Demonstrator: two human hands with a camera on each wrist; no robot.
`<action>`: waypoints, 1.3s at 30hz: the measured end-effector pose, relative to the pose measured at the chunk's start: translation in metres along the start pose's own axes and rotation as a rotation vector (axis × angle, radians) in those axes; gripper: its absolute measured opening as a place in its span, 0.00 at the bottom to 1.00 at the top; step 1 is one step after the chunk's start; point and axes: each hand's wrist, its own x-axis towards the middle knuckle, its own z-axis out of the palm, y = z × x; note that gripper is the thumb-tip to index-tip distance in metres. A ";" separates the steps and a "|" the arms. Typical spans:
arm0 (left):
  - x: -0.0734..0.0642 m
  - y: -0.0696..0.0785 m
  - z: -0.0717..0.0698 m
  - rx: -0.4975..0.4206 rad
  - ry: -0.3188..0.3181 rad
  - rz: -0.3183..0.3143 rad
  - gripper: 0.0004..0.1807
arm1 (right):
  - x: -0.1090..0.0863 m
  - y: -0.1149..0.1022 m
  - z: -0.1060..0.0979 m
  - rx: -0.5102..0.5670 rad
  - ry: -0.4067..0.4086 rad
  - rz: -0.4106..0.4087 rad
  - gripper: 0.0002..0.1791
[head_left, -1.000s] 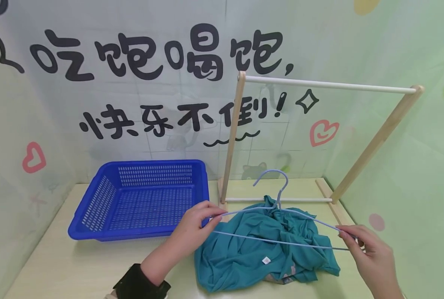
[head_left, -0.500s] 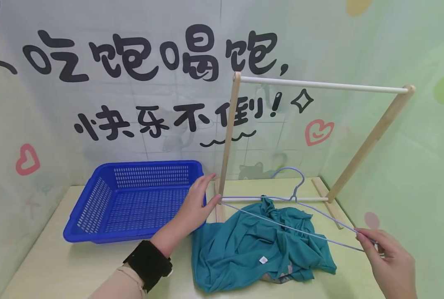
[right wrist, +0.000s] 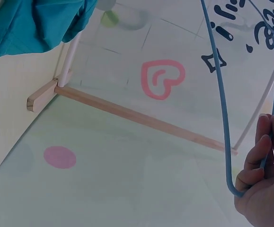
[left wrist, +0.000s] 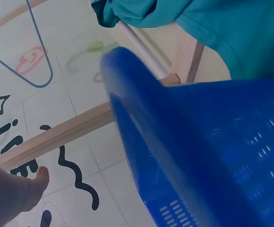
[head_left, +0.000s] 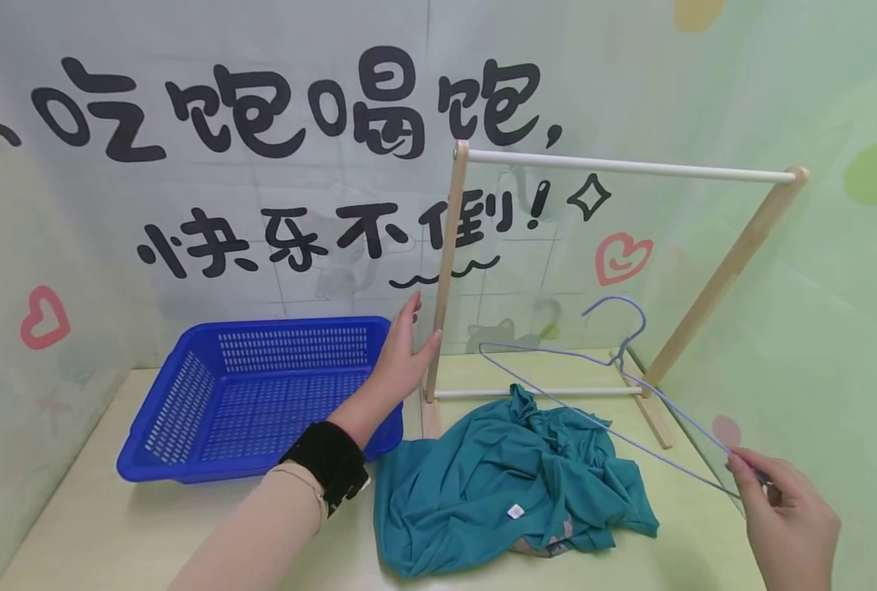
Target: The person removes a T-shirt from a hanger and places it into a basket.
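My right hand grips one corner of a thin blue wire clothes hanger, and its fingers curl round the wire in the right wrist view too. The hanger is held up at a tilt, its hook upward and its far corner free in front of the rack. My left hand is raised with fingers straight and thumb apart, holding nothing, near the left post of the wooden rack. Below the hanger lies a crumpled teal garment with a small white tag on it.
A blue plastic basket with slotted walls stands at the left of the table. The rack has a white top bar and a low white bar. A printed curtain hangs close behind and along the right side.
My left hand has let go of the hanger and moved up. My right hand has carried the hanger to the right, tilting its hook and left corner upward. The garment stays put.
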 end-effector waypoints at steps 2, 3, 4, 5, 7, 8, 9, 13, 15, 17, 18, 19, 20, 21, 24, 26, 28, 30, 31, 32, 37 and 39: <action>0.007 -0.001 0.003 -0.017 0.013 -0.016 0.35 | 0.001 0.000 0.001 0.005 0.010 0.009 0.05; 0.010 -0.002 0.004 -0.025 0.020 -0.022 0.34 | 0.002 0.000 0.001 0.011 0.012 0.012 0.05; 0.013 -0.004 0.005 -0.028 0.024 -0.027 0.34 | 0.003 0.000 0.001 0.015 0.012 0.012 0.05; 0.016 -0.005 0.005 -0.027 0.026 -0.042 0.33 | 0.004 -0.001 0.002 0.019 0.008 0.012 0.05; 0.020 -0.009 0.006 -0.016 0.025 -0.067 0.32 | 0.005 -0.001 0.003 0.020 0.001 0.011 0.05; 0.022 -0.010 0.006 -0.009 0.023 -0.080 0.32 | 0.006 -0.001 0.003 0.016 -0.002 0.010 0.05; 0.023 -0.012 0.007 -0.002 0.020 -0.091 0.32 | 0.006 -0.002 0.003 0.018 -0.006 0.013 0.05; 0.029 -0.016 0.009 0.002 0.006 -0.099 0.32 | 0.009 -0.002 0.002 0.001 -0.009 0.023 0.05; 0.032 -0.016 0.012 -0.009 0.000 -0.097 0.31 | 0.009 -0.002 0.001 -0.002 -0.010 0.028 0.05; 0.036 -0.014 0.014 -0.020 -0.005 -0.100 0.31 | 0.010 -0.001 0.001 0.000 -0.010 0.029 0.05; 0.038 -0.013 0.016 -0.026 -0.009 -0.103 0.31 | 0.010 -0.001 0.000 -0.002 -0.010 0.030 0.05; 0.039 -0.013 0.017 -0.030 -0.010 -0.108 0.31 | 0.010 -0.001 0.000 -0.003 -0.010 0.032 0.05; 0.041 -0.012 0.018 -0.030 -0.008 -0.110 0.31 | 0.011 -0.001 0.000 -0.001 -0.011 0.036 0.05; 0.042 -0.011 0.018 -0.030 -0.006 -0.105 0.30 | 0.011 0.000 0.000 0.002 -0.013 0.039 0.06; 0.044 -0.010 0.020 -0.023 0.006 -0.095 0.28 | 0.012 0.001 0.000 0.000 -0.014 0.053 0.06; 0.045 -0.012 0.021 -0.013 0.013 -0.087 0.26 | 0.013 0.002 0.001 0.007 -0.016 0.064 0.07; 0.044 -0.013 0.021 0.003 0.015 -0.090 0.25 | 0.015 0.001 0.001 0.003 -0.016 0.065 0.07; 0.043 -0.015 0.021 0.018 0.012 -0.093 0.26 | 0.017 -0.001 0.001 0.008 -0.010 0.060 0.07; 0.043 -0.016 0.021 0.027 0.009 -0.092 0.26 | 0.019 -0.002 0.001 0.008 -0.004 0.053 0.07; 0.043 -0.016 0.021 0.034 0.006 -0.095 0.26 | 0.020 -0.003 0.001 0.011 0.005 0.045 0.07; 0.044 -0.016 0.022 0.047 -0.007 -0.101 0.26 | 0.033 -0.010 0.002 0.028 0.062 0.027 0.07; 0.045 -0.016 0.023 0.055 -0.010 -0.104 0.25 | 0.040 -0.014 0.001 0.041 0.085 0.030 0.08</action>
